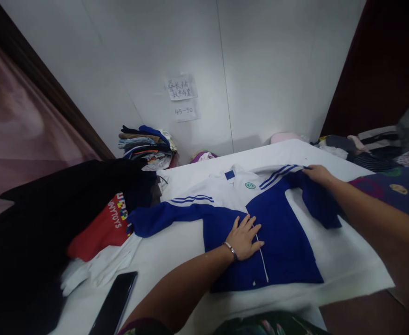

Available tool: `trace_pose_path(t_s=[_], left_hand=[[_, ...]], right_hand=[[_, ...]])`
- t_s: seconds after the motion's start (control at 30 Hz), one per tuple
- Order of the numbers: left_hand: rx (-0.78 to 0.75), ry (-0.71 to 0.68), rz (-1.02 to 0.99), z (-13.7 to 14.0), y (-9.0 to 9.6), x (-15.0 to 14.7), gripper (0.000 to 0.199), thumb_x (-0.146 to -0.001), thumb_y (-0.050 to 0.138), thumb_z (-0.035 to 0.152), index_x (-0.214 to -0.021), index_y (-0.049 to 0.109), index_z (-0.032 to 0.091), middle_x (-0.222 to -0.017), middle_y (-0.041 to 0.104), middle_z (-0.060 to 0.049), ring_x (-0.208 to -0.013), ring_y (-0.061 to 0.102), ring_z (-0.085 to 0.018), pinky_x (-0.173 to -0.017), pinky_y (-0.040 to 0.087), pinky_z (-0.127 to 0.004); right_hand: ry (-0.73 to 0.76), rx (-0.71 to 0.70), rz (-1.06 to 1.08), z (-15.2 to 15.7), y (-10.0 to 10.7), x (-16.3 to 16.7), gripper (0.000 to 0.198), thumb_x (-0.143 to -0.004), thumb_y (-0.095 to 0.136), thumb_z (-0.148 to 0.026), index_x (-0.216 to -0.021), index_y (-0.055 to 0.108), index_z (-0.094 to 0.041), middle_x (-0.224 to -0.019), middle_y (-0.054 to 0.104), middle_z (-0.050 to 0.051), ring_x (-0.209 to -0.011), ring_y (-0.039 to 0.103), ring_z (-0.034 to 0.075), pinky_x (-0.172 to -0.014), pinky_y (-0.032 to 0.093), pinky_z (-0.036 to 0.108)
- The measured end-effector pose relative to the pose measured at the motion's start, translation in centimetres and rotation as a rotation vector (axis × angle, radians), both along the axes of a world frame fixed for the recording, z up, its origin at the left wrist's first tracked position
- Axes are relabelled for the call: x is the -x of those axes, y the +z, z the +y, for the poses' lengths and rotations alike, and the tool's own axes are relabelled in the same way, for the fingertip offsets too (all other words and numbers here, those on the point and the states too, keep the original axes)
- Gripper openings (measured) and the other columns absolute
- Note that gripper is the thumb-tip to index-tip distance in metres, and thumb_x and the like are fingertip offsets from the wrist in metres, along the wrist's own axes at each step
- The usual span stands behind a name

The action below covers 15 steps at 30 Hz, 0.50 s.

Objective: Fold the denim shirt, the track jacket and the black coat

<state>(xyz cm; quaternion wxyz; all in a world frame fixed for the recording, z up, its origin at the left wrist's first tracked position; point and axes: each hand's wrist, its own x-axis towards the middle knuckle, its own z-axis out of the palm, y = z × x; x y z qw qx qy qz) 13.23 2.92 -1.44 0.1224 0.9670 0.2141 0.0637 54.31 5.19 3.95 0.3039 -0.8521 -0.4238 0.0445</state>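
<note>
A blue and white zip jacket lies face up on the white table, its collar toward the wall and both sleeves spread out sideways. Blue stripes run along the shoulders, and a round green badge sits on the chest. My left hand rests flat on the jacket front beside the white zip, fingers spread. Up at the right sleeve, my right hand pinches the cloth near the striped upper edge. The rest of that sleeve hangs down toward the tabletop. The other sleeve reaches left to a red garment.
A black phone lies at the front left of the table. Dark clothes and a red garment are heaped on the left. Behind them stands a folded clothes stack. More clothes lie beyond the right edge.
</note>
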Motion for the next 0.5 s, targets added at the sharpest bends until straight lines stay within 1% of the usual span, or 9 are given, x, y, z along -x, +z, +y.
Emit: trace_pose_path(t_s=[0.07,0.13,0.2,0.23,0.3,0.37,0.4,0.47,0.5], left_hand=[[0.0,0.002,0.001,0.0,0.1,0.0,0.06,-0.09,0.036,0.056,-0.141,0.037,0.024,-0.151,0.03,-0.008,-0.141,0.017,-0.026,-0.113,0.012,-0.055],[0.001,0.004,-0.005,-0.3,0.1,0.1,0.06,-0.09,0.036,0.056,-0.141,0.037,0.024,-0.151,0.03,-0.008,-0.141,0.017,-0.026,-0.113,0.012,-0.055],[0.014,0.006,-0.016,-0.6,0.1,0.2,0.06,-0.09,0.036,0.057,-0.14,0.037,0.024,-0.151,0.031,-0.008,-0.141,0.017,-0.026,-0.113,0.012,-0.055],[0.026,0.004,-0.022,-0.7,0.1,0.2,0.061,-0.09,0.036,0.058,-0.14,0.038,0.024,-0.15,0.031,-0.008,-0.141,0.018,-0.026,-0.113,0.013,-0.055],[0.062,-0.007,-0.034,-0.4,0.5,0.2,0.062,-0.088,0.037,0.062,-0.138,0.041,0.025,-0.148,0.035,-0.007,-0.139,0.022,-0.027,-0.112,0.016,-0.055],[0.093,-0.011,-0.062,1.2,1.3,-0.1,0.058,-0.088,0.038,0.062,-0.133,0.047,0.026,-0.142,0.045,-0.006,-0.134,0.034,-0.025,-0.11,0.022,-0.052],[0.093,0.008,-0.083,2.6,1.8,-0.2,0.054,-0.088,0.04,0.059,-0.13,0.05,0.026,-0.138,0.05,-0.005,-0.129,0.041,-0.023,-0.109,0.025,-0.049],[0.056,0.115,-0.12,6.3,2.8,-0.4,0.043,-0.09,0.045,0.049,-0.123,0.056,0.023,-0.128,0.059,-0.005,-0.118,0.051,-0.021,-0.104,0.033,-0.042],[0.019,0.211,-0.125,8.3,3.3,-0.4,0.037,-0.09,0.048,0.043,-0.118,0.059,0.022,-0.124,0.061,-0.005,-0.115,0.053,-0.021,-0.102,0.035,-0.041]], right_hand=[[-0.042,0.06,-0.053,1.3,1.7,-0.8,0.018,-0.076,0.06,-0.018,-0.085,0.069,-0.005,-0.087,0.068,0.023,-0.084,0.061,0.026,-0.071,0.041,0.035],[-0.038,0.095,-0.126,2.7,2.5,-0.3,0.027,-0.076,0.058,-0.011,-0.101,0.068,-0.004,-0.107,0.064,0.026,-0.099,0.058,0.028,-0.081,0.039,0.038],[0.04,0.091,-0.185,4.5,2.6,1.4,0.037,-0.077,0.054,-0.008,-0.112,0.064,-0.008,-0.12,0.059,0.023,-0.109,0.054,0.027,-0.09,0.037,0.038],[0.103,0.088,-0.203,5.6,2.4,2.5,0.038,-0.078,0.052,-0.008,-0.114,0.064,-0.01,-0.122,0.059,0.019,-0.11,0.054,0.025,-0.093,0.036,0.036],[0.247,0.09,-0.213,7.8,1.8,5.2,0.034,-0.082,0.05,-0.013,-0.111,0.067,-0.015,-0.118,0.064,0.011,-0.108,0.058,0.021,-0.094,0.038,0.029],[0.375,0.102,-0.208,10.0,0.9,8.1,0.029,-0.085,0.049,-0.019,-0.105,0.07,-0.017,-0.109,0.069,0.007,-0.102,0.061,0.019,-0.09,0.042,0.025],[0.429,0.106,-0.207,11.1,0.5,9.5,0.029,-0.086,0.048,-0.021,-0.104,0.071,-0.018,-0.108,0.07,0.005,-0.101,0.062,0.019,-0.089,0.043,0.024],[0.526,0.106,-0.212,13.0,-0.2,12.3,0.03,-0.088,0.046,-0.024,-0.105,0.071,-0.02,-0.11,0.069,0.003,-0.103,0.061,0.017,-0.09,0.043,0.022],[0.568,0.107,-0.217,14.0,-0.5,13.6,0.031,-0.089,0.045,-0.025,-0.107,0.07,-0.021,-0.112,0.068,0.002,-0.105,0.061,0.016,-0.091,0.042,0.022]])
